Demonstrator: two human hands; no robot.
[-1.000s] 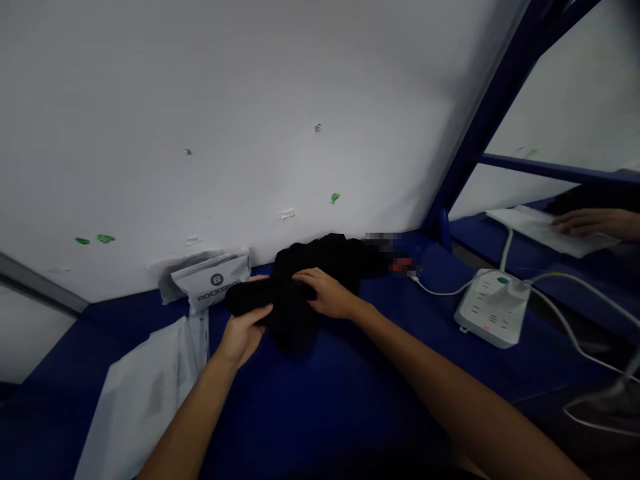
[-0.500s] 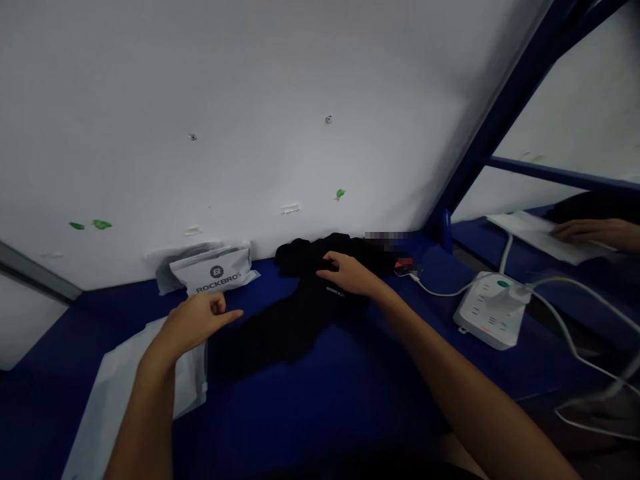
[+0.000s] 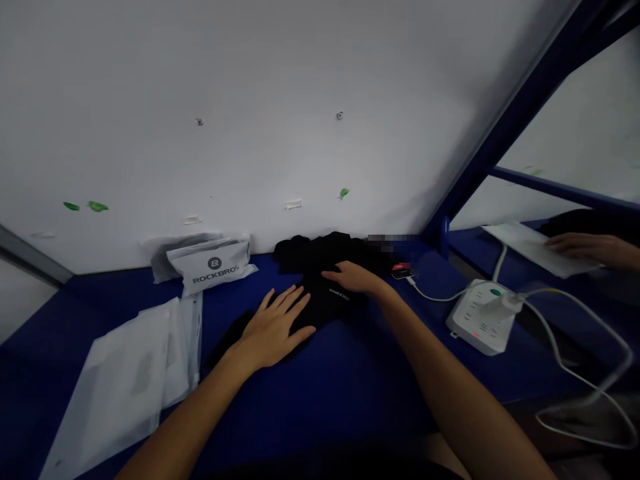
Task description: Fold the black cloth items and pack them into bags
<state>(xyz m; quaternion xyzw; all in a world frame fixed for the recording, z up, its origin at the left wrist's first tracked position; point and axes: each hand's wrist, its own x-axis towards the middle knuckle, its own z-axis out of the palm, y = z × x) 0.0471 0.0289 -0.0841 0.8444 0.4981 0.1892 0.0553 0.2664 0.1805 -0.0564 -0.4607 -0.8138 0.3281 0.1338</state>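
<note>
A black piece of fabric [image 3: 320, 307] with small upside-down ROCKBROS lettering lies stretched across the blue table. My left hand [image 3: 273, 330] rests flat on its near left part, fingers spread. At the far end, beside the lettering, my right hand [image 3: 350, 277] is bent over the dark cloth, thumb pointing left; its fingers appear closed on the fabric, though their tips are hard to see. Behind it, against the wall, sits a heap of black cloth [image 3: 325, 250]. Left of that stands a packed ROCKBROS bag [image 3: 215, 267].
Several frosted zip bags [image 3: 125, 380] lie at the left on the blue table [image 3: 310, 413]. A white power strip [image 3: 483, 317] with cables is on the right, near a plugged-in phone [image 3: 404, 270]. Beyond the blue frame [image 3: 520, 113], another person's hand [image 3: 583, 245] touches a white bag.
My left hand has moved right from above the bags and opened flat onto the black fabric. My right hand stays near the lettering. The camera view has shifted slightly.
</note>
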